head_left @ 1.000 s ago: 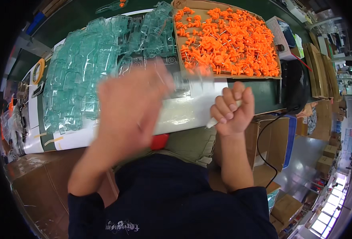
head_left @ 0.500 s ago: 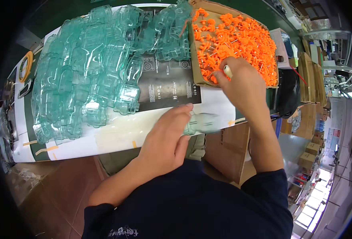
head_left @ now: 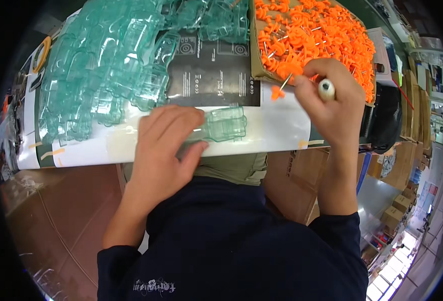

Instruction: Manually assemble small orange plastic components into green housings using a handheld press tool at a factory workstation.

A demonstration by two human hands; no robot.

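My left hand (head_left: 168, 143) is closed on one end of a clear green plastic car-shaped shell (head_left: 227, 124), which lies at the table's front edge. Between thumb and forefinger, my right hand (head_left: 337, 98) pinches an orange plastic piece on a thin metal pin (head_left: 284, 83), just in front of the box. A cream, round-ended handle (head_left: 326, 88) with a dark centre is also tucked in that hand; the rest of it is hidden. Many similar orange pieces (head_left: 327, 37) fill a shallow cardboard box (head_left: 257, 57) at the right.
Rows of clear green shells (head_left: 116, 55) cover the table's left side. A dark printed sheet (head_left: 214, 80) lies between them and the box. A tape roll (head_left: 42, 54) is at the far left, a black bag (head_left: 386, 118) right of the table. Cardboard boxes (head_left: 291, 180) stand below.
My right hand has come out of the box toward me with an orange piece on a pin. The left hand and its shell appear farther left, and the whole view has shifted.
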